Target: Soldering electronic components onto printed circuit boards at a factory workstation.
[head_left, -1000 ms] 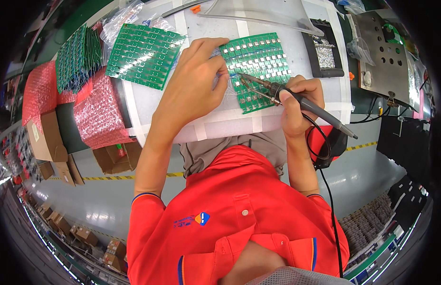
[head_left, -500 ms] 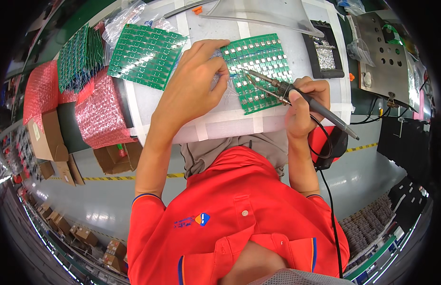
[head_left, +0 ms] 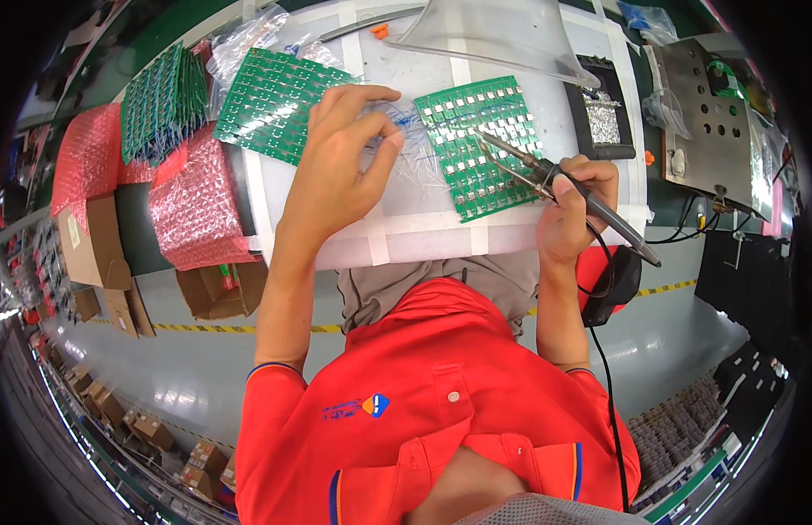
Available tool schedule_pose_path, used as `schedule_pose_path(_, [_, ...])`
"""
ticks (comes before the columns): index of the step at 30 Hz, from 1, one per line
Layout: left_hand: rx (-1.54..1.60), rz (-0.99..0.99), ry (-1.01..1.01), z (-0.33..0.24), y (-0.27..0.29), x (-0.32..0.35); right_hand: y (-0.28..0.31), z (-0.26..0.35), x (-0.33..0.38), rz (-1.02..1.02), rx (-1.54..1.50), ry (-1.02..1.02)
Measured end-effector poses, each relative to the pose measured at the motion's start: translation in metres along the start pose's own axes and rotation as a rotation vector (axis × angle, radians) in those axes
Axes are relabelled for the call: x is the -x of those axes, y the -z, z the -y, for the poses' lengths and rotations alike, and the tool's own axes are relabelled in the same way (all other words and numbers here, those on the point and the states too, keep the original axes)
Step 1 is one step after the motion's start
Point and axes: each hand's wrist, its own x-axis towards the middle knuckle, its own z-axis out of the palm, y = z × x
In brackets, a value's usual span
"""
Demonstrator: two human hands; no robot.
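Head view: the populated green circuit-board panel (head_left: 472, 168) lies on the white taped work surface (head_left: 414, 236), right of centre; bare-looking panel (head_left: 270, 98) to its left, farther left a stack of green panels (head_left: 165, 101). Right hand (head_left: 561, 229) closed pen-fashion round the grey handle of the soldering iron (head_left: 617, 224), tip end over the panel; contact cannot be told. Left hand (head_left: 340, 171) left of the panel, apart from it, thumb and forefinger close together near thin blue wires (head_left: 404, 121); whether one is pinched, cannot tell. Handling, by judgement: panel light, thin, fairly stiff, its small parts fragile; best taken by opposite edges. Iron light, hard, perhaps tugged by its black cable (head_left: 609, 376); hold by handle only, well behind the metal. Wires limp, fine, easily bent; pinch near the end.
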Motion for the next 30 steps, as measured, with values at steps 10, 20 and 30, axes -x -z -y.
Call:
schedule_pose_path(10, [-0.153,-0.196,0.136,0.024,0.034,0.011,0.008,-0.003,0.003,-0.035,-0.015,-0.037])
schedule_pose_path(20, [-0.072,0.012,0.11,0.013,0.03,-0.005,0.008,-0.006,0.002,-0.049,-0.097,-0.087])
schedule_pose_path(30, [0.02,-0.043,0.128,0.004,0.015,-0.009,0.006,-0.003,0.001,-0.04,-0.076,-0.099])
